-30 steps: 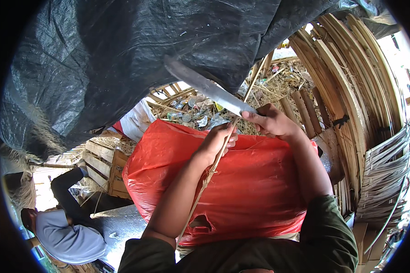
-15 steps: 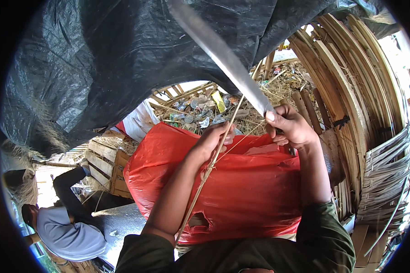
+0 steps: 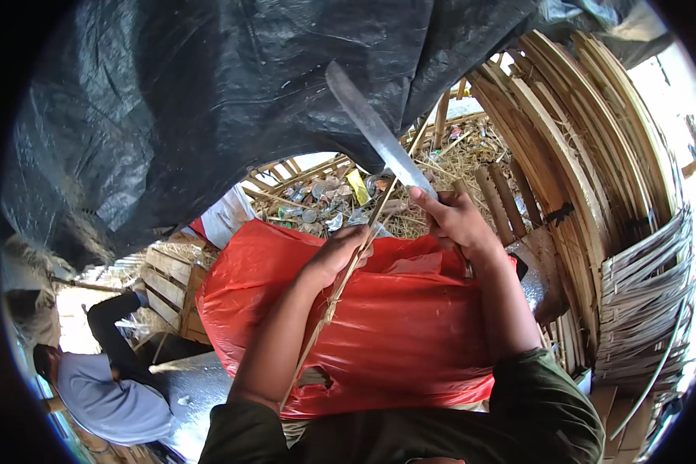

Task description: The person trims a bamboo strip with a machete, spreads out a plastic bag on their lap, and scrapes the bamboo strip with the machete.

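Observation:
My right hand [image 3: 460, 223] is closed round the handle end of a machete, its thumb pressed near the base of the blade. The long grey machete [image 3: 371, 127] points up and to the left, and its lower blade crosses a thin bamboo strip [image 3: 332, 303]. My left hand [image 3: 343, 254] is closed on that strip, which slants from beside my left forearm up past the blade. A rough, knotted part of the strip shows below my left hand. Under both arms a red plastic sheet [image 3: 410, 332] covers my lap, with a torn hole near its lower edge.
A dark tarp [image 3: 209, 93] hangs low ahead. Long split bamboo slats [image 3: 572, 131] stand at the right, above a bundle of thin strips [image 3: 646, 286]. Litter and straw [image 3: 325, 197] cover the ground beyond the sheet. At the lower left sits another person [image 3: 108, 394] by a wooden crate [image 3: 166, 282].
The machete blade has dropped lower in view, and its tip now shows whole. My right hand has come closer to my left. The view has shifted slightly.

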The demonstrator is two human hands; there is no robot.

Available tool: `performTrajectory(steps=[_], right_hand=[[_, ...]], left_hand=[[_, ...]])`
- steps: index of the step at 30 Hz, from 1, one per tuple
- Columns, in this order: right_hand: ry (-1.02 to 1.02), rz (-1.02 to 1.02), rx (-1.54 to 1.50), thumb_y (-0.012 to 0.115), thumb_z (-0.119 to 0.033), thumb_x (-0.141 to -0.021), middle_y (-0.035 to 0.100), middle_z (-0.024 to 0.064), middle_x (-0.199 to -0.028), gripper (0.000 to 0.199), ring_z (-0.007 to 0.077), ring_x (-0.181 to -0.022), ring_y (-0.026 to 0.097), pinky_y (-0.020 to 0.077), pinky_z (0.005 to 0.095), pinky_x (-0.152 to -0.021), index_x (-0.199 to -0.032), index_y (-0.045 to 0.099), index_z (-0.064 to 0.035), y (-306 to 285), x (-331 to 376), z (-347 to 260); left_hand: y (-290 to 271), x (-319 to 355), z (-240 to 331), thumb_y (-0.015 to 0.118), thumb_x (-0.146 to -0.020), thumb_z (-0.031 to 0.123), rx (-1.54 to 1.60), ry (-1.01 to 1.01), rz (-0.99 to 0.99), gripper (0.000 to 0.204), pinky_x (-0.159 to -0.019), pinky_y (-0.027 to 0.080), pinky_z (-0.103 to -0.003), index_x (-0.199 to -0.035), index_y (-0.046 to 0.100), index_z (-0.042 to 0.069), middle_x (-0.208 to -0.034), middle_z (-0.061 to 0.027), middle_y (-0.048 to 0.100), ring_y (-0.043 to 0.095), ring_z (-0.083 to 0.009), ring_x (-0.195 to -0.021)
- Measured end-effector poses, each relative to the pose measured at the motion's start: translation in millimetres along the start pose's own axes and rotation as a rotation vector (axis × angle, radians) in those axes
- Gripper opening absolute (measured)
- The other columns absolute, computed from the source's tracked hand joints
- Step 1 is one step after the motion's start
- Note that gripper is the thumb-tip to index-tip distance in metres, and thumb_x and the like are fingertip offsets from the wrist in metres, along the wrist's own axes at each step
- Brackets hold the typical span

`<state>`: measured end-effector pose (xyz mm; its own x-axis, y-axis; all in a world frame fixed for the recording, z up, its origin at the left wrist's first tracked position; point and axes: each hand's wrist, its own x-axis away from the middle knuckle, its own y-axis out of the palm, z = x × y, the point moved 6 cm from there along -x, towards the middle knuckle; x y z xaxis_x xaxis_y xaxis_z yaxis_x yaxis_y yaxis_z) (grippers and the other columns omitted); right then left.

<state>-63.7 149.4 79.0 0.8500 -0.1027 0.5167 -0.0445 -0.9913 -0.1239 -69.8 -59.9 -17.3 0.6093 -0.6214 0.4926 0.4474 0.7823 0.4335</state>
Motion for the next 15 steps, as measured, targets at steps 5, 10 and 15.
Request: performTrajectory(steps=[5,10,15], right_hand=[[-0.015,0.020,0.003,0.071,-0.048,-0.089,0.041,-0.0031,-0.051,0.051,0.0076,-0.038,0.035,0.0230,0.0260,-0.035,-0.065,0.047,-0.0104,5,1,-5],[-0.019,-0.046,-0.106,0.067,-0.047,-0.092,0.041,-0.0045,-0.051,0.050,0.0063,-0.038,0.035,0.0237,0.0257,-0.035,-0.063,0.049,-0.0107,21,8,-8],[-0.125,0.197,0.013,0.063,-0.043,-0.096,0.041,-0.0037,-0.052,0.047,0.0056,-0.038,0.035,0.0237,0.0246,-0.034,-0.065,0.049,-0.0098,6,71,-44]], left_hand=[[2,21,0,0.047,-0.104,0.040,-0.062,0.037,0.041,0.032,-0.048,0.035,-0.022,-0.088,0.050,0.012,-0.069,0.0028,0.046,0.040,-0.0056,-0.056],[1,44,-15,0.047,-0.104,0.036,-0.067,0.094,0.059,0.029,-0.051,0.037,-0.024,-0.092,0.051,0.010,-0.069,0.0024,0.049,0.043,-0.0071,-0.057],[8,16,-23,0.049,-0.101,0.031,-0.527,0.213,0.053,0.026,-0.060,0.043,-0.029,-0.092,0.054,0.007,-0.076,0.0003,0.056,0.050,-0.0105,-0.064]])
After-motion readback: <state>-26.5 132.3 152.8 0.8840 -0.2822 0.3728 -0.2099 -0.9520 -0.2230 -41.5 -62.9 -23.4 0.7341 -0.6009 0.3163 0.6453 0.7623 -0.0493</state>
